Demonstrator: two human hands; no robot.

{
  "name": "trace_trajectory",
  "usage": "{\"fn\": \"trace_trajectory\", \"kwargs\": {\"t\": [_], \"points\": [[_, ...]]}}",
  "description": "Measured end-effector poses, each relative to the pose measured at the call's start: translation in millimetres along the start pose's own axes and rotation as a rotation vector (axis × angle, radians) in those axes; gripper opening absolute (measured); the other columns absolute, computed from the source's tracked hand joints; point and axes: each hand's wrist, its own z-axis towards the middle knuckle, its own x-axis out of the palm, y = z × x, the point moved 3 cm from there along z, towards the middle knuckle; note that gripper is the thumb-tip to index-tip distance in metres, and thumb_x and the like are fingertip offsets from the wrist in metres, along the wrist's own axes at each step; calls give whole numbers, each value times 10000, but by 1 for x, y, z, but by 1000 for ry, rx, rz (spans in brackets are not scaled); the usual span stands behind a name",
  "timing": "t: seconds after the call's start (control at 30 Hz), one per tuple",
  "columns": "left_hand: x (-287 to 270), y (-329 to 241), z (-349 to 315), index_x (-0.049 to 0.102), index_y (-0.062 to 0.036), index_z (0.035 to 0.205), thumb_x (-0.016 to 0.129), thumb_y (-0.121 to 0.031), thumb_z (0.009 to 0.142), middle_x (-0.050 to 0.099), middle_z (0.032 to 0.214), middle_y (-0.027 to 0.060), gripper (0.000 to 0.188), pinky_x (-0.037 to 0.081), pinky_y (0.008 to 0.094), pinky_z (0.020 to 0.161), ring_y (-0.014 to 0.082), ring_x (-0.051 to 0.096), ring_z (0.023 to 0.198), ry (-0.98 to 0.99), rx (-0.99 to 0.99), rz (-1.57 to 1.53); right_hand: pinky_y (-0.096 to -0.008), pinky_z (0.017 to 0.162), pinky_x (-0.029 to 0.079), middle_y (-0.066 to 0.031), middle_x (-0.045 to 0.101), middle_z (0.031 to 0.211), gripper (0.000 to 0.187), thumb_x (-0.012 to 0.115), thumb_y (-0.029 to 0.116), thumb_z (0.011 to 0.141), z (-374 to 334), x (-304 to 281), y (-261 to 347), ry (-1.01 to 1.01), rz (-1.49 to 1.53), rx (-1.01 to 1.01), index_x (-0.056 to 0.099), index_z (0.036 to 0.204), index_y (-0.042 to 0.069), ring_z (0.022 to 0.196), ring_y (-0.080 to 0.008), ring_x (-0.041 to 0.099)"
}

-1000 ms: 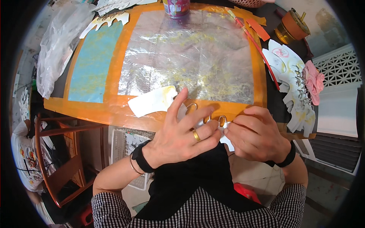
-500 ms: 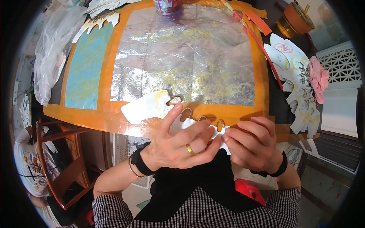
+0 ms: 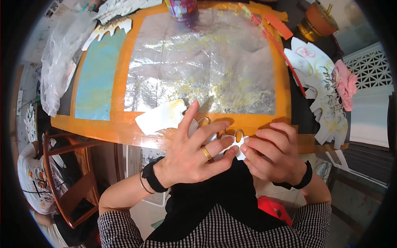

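Near the table's front edge, my left hand (image 3: 188, 151) and my right hand (image 3: 276, 152) hold a small white notched card (image 3: 236, 151) between them. A U-shaped metal loop (image 3: 239, 131) stands up from the card's top edge, and other loops are partly covered by my left fingers. My right fingertips pinch the card's right end. The left thumb and fingers close on its middle, while the index finger stretches away. Beside the left index finger lies another white card (image 3: 159, 119) with a yellow-stained end.
A table with orange tape (image 3: 285, 82) frames a silvery stained sheet (image 3: 186, 62) and a blue panel (image 3: 99, 78). At right are a red stick (image 3: 285, 56), stacked white cards (image 3: 326, 103) and a pink cloth (image 3: 345, 82). A purple container (image 3: 182, 10) stands behind; a plastic bag (image 3: 62, 62) lies left.
My left hand's fingers have spread and shifted slightly along the card, the index finger rising over the yellow-stained card's end. My right hand keeps its pinch. The whole view has tilted a little.
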Motion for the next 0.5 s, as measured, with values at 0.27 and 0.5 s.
{"fn": "trace_trajectory", "kwargs": {"t": [0.27, 0.5], "points": [[-3, -2, -6, 705, -188, 955, 719, -150, 808, 640, 1061, -8, 152, 325, 658, 1180, 224, 616, 1209, -15, 76, 58, -456, 981, 461, -29, 674, 1092, 230, 782, 150, 771, 9, -12, -9, 3, 237, 144, 749, 987, 76, 1141, -291, 588], [-4, -8, -12, 713, -189, 1104, 782, -293, 810, 638, 1157, 10, 319, 333, 627, 1186, 247, 575, 1233, -18, 97, 87, -439, 1017, 427, -52, 667, 1113, 235, 806, 160, 800, 11, -8, -8, -155, 248, 367, 752, 1010, 70, 1201, -324, 536]]}}
